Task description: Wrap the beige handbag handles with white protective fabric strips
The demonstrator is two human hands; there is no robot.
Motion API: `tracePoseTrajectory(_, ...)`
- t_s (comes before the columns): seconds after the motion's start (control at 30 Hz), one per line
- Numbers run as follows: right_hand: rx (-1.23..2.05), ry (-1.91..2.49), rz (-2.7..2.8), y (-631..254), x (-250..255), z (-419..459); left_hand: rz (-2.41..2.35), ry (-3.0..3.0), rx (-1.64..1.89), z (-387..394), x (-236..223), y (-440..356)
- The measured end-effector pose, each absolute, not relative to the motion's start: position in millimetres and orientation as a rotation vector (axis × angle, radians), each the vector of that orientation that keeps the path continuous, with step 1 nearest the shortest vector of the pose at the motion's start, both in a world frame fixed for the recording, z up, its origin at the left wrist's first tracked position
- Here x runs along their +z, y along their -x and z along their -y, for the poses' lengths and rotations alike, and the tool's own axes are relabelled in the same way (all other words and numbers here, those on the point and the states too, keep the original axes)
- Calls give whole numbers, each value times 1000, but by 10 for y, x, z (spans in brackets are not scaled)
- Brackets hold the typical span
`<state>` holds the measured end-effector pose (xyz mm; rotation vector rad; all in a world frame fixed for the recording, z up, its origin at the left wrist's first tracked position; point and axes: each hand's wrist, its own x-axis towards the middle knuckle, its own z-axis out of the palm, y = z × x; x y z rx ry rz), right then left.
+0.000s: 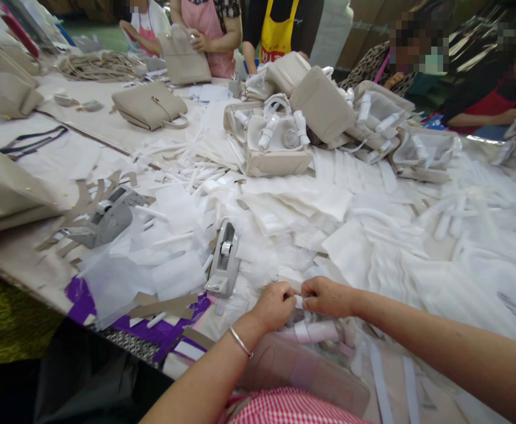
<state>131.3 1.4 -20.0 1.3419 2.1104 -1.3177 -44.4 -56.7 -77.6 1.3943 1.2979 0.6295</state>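
My left hand (276, 306), with a bangle at the wrist, meets my right hand (328, 296) just above a handbag lying near my body. Both hands are pinched on a small white wrapping piece (299, 302); whether it is paper, foam or tape I cannot make out. Below them, a pinkish-white wrapped handle (313, 331) shows at the mouth of the handbag (302, 365), which lies on its side with its base toward me. A grey tape dispenser (224, 262) stands left of my hands. Farther left is a second grey tape dispenser (108, 215).
White wrapping sheets (293, 203) and strips cover much of the table. Beige handbags (280, 138) with wrapped handles are piled at the back; another bag (152, 106) lies left of them. Cord coils (101, 66) lie at far left. Several people work across the table.
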Motion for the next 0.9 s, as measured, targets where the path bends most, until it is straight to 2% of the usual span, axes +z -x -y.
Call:
tracePoseTrajectory(0.3, -1181, -1573, -2064, -1201, -255, 63, -1340, -1353, 587, 555, -812, 413)
tracePoseTrajectory(0.43, -1257, -1607, -2019, -1214, -275, 61, -1413, -1529, 792, 616, -775, 461)
tracePoseTrajectory(0.53, -1312, -1620, -2000, -1233, -282, 61, -1211, -1777, 870, 641, -767, 536)
tracePoseTrajectory(0.67, -1297, -1617, -2017, -1235, -278, 78, -1065, -1901, 814, 621, -805, 600)
tracePoseTrajectory(0.9, -1074, -1586, -2154, -1184, -175, 166, -1037, -2025, 663, 585, -858, 634)
